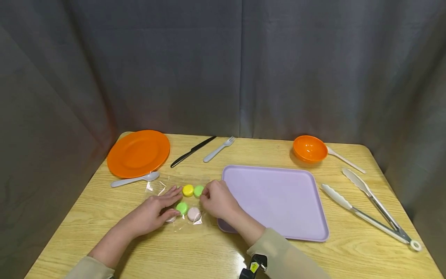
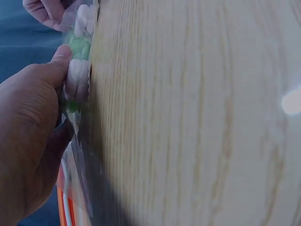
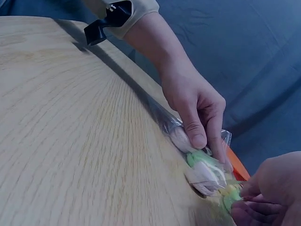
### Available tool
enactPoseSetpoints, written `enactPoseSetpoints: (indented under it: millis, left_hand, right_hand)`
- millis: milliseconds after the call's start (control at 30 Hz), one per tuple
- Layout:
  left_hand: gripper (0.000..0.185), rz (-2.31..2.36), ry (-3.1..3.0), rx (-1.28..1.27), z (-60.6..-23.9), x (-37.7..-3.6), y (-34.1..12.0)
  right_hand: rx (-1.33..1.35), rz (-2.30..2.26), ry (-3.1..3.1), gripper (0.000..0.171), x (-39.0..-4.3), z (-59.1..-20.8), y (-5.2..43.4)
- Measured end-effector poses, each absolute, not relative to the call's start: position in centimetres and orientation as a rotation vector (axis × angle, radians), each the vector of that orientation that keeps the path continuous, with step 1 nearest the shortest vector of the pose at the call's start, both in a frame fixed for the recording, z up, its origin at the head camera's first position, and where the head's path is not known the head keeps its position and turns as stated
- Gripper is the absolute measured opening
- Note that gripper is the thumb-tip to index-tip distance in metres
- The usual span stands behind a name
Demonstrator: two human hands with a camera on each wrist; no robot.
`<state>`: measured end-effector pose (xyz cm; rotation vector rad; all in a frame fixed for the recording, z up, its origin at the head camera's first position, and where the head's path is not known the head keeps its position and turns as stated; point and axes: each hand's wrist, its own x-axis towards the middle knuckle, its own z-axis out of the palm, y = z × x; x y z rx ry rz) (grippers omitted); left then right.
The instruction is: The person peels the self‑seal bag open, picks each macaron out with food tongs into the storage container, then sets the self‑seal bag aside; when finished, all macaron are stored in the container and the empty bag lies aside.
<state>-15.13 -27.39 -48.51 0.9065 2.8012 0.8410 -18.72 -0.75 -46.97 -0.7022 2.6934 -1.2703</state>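
A clear plastic bag (image 1: 159, 188) of macarons lies flat on the table. Inside it are a yellow macaron (image 1: 188, 190), a green one (image 1: 199, 191) to its right, another green macaron (image 1: 182, 208) and a pale pink one (image 1: 194, 214). My left hand (image 1: 153, 211) rests on the bag's left part with fingers extended, its thumb beside the nearer green macaron and over a pale one (image 1: 170, 219). At the bag's right edge, my right hand (image 1: 218, 199) pinches the plastic with curled fingers by the farther green macaron. The fingertips' exact hold is partly hidden.
A lilac tray (image 1: 275, 201) lies right of the bag. Behind are an orange plate (image 1: 139, 153), white spoon (image 1: 136, 179), black knife (image 1: 192, 151) and white fork (image 1: 219, 149). An orange bowl (image 1: 310, 148), a white utensil handle (image 1: 348, 159) and tongs (image 1: 376, 217) are farther right.
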Motion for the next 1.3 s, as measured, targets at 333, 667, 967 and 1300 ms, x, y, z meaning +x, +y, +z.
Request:
enactPoseSetpoints:
  millis: [333,667,967,1300]
  left_hand:
    - [0.063,0.809,2.797,0.867,-48.4,-15.2,-27.3]
    - [0.063,0.815,2.801,0.899,-48.5,-15.5,-27.1]
    - [0.063,0.814,2.806,0.895,-48.8,-15.2,-27.4]
    - [0.064,0.828,2.794,0.891,-48.3,-15.2,-27.1]
  right_hand:
    - [-0.6,-1.36,2.669,0.026,-18.7,-47.1,1.6]
    - [-0.596,-1.323,2.69,0.012,-19.9,-46.7,1.0]
    - [-0.654,-1.211,2.753,0.015,-21.2,-47.1,-0.6]
    - [-0.535,-1.371,2.67,0.019,-20.9,-47.2,0.8]
